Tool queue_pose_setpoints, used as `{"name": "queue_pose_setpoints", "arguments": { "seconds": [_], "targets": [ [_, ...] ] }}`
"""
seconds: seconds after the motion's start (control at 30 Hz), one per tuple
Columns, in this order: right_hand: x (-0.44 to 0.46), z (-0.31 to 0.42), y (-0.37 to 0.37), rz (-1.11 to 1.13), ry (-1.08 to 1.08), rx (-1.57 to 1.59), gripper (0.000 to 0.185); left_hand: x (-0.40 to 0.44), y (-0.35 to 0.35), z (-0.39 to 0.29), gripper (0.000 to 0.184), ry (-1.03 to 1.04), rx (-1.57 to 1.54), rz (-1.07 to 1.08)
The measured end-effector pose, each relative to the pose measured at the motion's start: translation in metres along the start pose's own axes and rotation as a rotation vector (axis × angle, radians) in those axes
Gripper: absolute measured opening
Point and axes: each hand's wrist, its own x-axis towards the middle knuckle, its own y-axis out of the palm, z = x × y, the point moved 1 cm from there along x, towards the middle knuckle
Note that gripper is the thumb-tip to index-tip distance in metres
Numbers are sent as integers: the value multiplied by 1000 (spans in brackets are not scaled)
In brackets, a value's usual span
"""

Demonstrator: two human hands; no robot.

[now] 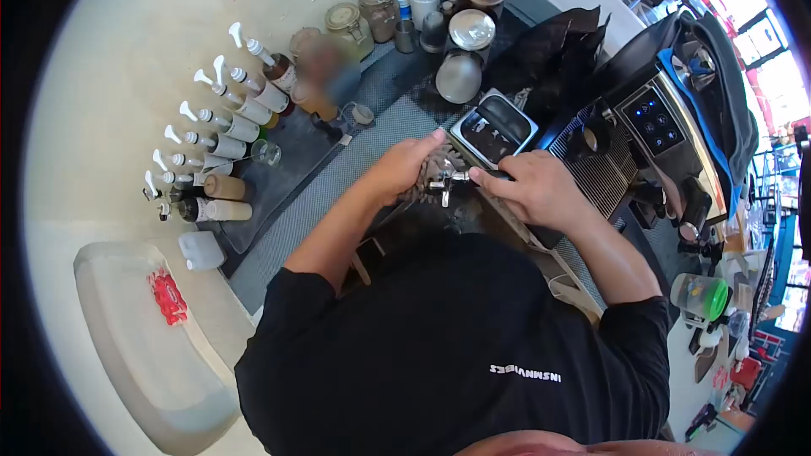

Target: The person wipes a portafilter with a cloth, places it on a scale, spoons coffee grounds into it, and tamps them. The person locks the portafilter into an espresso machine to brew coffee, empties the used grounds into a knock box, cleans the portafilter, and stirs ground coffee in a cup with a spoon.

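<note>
My right hand (536,190) is wrapped round the black handle of a metal portafilter (448,184), its thumb lying along the handle towards the spouts. A grey-brown cloth (429,171) is bunched at the portafilter's head, and my left hand (404,169) holds it there, thumb pointing up the frame. The cloth and hand hide the basket. Just beyond my hands, a small scale-like device with a glossy black top (486,137) rests on the counter. An espresso machine (650,122) with a lit touch panel and slatted drip tray stands to the right.
Pump bottles (226,122) line the wall on the left, near a small glass (266,152) on a dark mat (291,190). Jars (348,25) and lidded canisters (471,29) stand at the back. A black bag (557,51) lies beside the machine. A green-lidded tub (701,295) is at right.
</note>
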Motion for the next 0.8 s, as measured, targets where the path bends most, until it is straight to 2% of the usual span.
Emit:
{"name": "queue_pose_setpoints", "arguments": {
  "seconds": [0.1, 0.13, 0.2, 0.27, 0.37, 0.43, 0.5, 0.57, 0.63, 0.67, 0.77, 0.8],
  "targets": [
    [-11, 16, 18, -141, 180, 108, 50, 19, 7, 29, 57, 146, -344, -122],
    [-14, 23, 31, -274, 256, 213, 45, 23, 12, 37, 50, 158, -641, -44],
    [-20, 42, 45, -310, 405, 261, 46, 33, 23, 46, 47, 241, -767, -25],
    [-30, 53, 68, -422, 509, 388, 46, 45, 24, 59, 49, 285, -790, 67],
    [-43, 57, 71, -448, 703, 698, 43, 46, 44, 58, 52, 200, -694, -29],
    [-59, 52, 79, -441, 854, 1048, 38, 50, 53, 66, 56, 176, -699, 52],
    [-77, 51, 83, -401, 1134, 1665, 36, 56, 63, 74, 57, 162, -700, 111],
    [-98, 52, 83, -511, 1088, 1991, 35, 69, 55, 94, 59, 138, -673, 124],
    [-123, 57, 80, -641, 941, 2339, 37, 72, 60, 91, 61, 151, -727, 195],
    [-134, 59, 78, -691, 822, 2434, 45, 72, 61, 90, 64, 140, -729, 205],
    [-163, 58, 79, -675, 850, 2142, 52, 71, 72, 79, 67, 21, -865, 246],
    [-167, 60, 71, -710, 940, 2096, 54, 77, 72, 83, 71, -40, -871, 309]
  ]
}}
